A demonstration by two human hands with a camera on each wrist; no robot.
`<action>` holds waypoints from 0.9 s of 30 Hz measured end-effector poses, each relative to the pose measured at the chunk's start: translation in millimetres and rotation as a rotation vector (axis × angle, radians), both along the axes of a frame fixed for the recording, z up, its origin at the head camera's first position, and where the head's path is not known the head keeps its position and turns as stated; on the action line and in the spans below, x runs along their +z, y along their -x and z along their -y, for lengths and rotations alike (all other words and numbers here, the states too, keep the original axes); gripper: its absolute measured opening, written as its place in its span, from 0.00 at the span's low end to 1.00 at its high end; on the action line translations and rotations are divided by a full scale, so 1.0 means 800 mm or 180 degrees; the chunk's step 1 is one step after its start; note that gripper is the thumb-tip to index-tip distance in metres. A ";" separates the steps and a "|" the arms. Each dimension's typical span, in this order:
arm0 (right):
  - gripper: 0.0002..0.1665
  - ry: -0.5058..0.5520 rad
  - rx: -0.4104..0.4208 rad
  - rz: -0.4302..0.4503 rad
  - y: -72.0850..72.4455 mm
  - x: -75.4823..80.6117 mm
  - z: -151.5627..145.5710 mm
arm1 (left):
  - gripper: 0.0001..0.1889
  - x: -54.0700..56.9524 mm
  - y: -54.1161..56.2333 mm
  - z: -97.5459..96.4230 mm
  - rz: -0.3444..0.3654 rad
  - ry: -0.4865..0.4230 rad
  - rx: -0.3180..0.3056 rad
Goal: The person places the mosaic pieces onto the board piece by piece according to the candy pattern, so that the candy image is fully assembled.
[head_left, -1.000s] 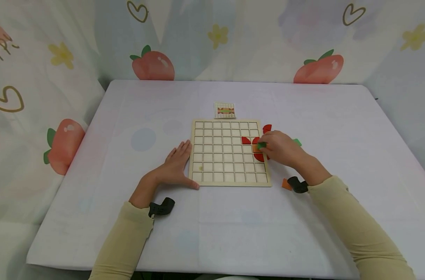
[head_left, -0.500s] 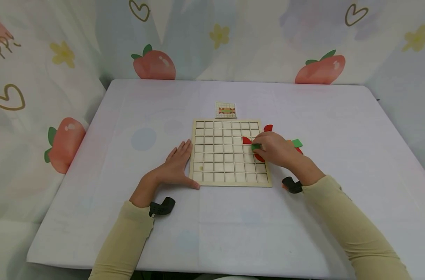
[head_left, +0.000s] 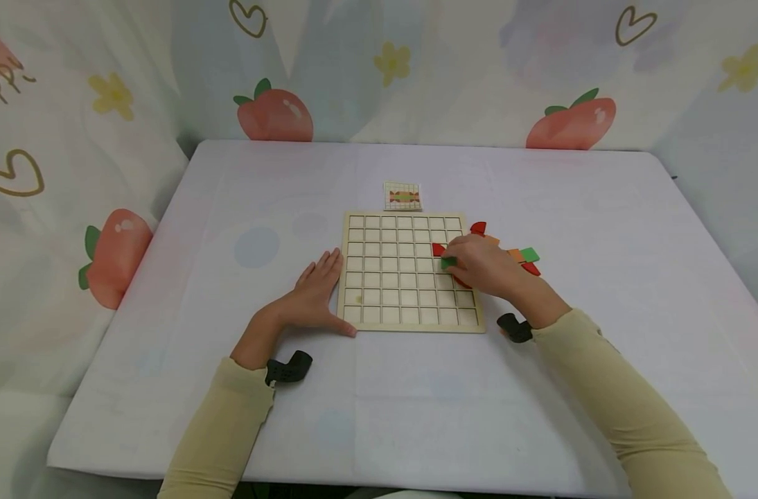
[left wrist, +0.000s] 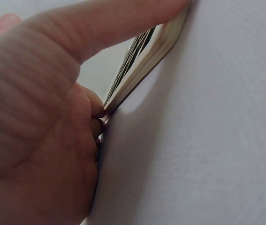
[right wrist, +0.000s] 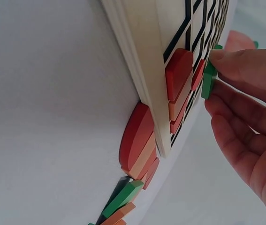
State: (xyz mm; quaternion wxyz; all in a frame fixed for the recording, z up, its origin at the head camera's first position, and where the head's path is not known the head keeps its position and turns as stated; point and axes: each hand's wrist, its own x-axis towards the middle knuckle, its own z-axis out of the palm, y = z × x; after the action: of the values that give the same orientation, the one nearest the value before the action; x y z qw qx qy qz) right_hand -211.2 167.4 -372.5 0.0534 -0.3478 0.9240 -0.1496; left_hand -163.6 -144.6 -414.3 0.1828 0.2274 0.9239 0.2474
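My left hand [head_left: 310, 298] rests at the left edge of a wooden grid board [head_left: 390, 328], fingers straight along its side and thumb at the near left corner. Between the thumb and fingers of my right hand [head_left: 488, 267] is a green square tile [right wrist: 209, 77], held over the right part of the grid. Just behind that tile, a red rounded tile [head_left: 438, 249] lies in a cell. In the right wrist view, another red rounded tile [right wrist: 178, 74] and an orange tile [right wrist: 178, 101] sit in the board's right column, mostly covered by my hand in the head view.
Loose tiles lie right of the board: a red one [head_left: 478, 227], a green one [head_left: 529, 254], an orange one [head_left: 515, 256] and others. Beyond the board's far edge is a small pattern card [head_left: 404, 196]. A printed curtain [head_left: 441, 76] stands behind the white table [head_left: 279, 173].
My right hand has moved left over the grid with the green square tile, uncovering more loose tiles on the right. My left hand has stayed in place.
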 end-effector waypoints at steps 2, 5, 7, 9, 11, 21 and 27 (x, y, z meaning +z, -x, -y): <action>0.11 0.0010 0.0034 0.0002 0.001 0.000 0.003 | 0.68 0.000 0.000 0.001 0.0003 0.0006 0.0001; 0.11 0.0034 0.0088 -0.0023 0.001 0.000 0.006 | 0.68 0.001 -0.001 0.001 0.0003 -0.0005 0.0005; 0.11 0.0026 0.0104 -0.0037 0.002 -0.001 0.007 | 0.68 0.002 -0.001 0.001 -0.0005 -0.0018 0.0000; 0.11 -0.0001 0.0096 -0.0037 0.001 -0.002 0.008 | 0.68 0.001 -0.001 0.001 -0.0014 -0.0029 -0.0001; 0.11 -0.0020 0.0079 -0.0021 0.001 -0.003 0.008 | 0.68 0.001 -0.001 0.001 -0.0018 -0.0024 -0.0001; 0.11 -0.0059 0.0074 0.0013 0.002 -0.004 0.012 | 0.68 -0.001 0.000 -0.001 -0.0010 -0.0015 0.0018; 0.11 -0.0158 0.0059 0.0031 0.002 -0.004 0.014 | 0.68 0.000 0.000 0.000 -0.0011 -0.0005 0.0014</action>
State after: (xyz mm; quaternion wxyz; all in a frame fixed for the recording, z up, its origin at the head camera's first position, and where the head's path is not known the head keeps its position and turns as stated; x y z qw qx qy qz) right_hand -212.9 155.8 -375.5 0.0679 -0.3542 0.9239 -0.1279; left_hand -163.6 -144.6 -414.4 0.1805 0.2259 0.9246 0.2481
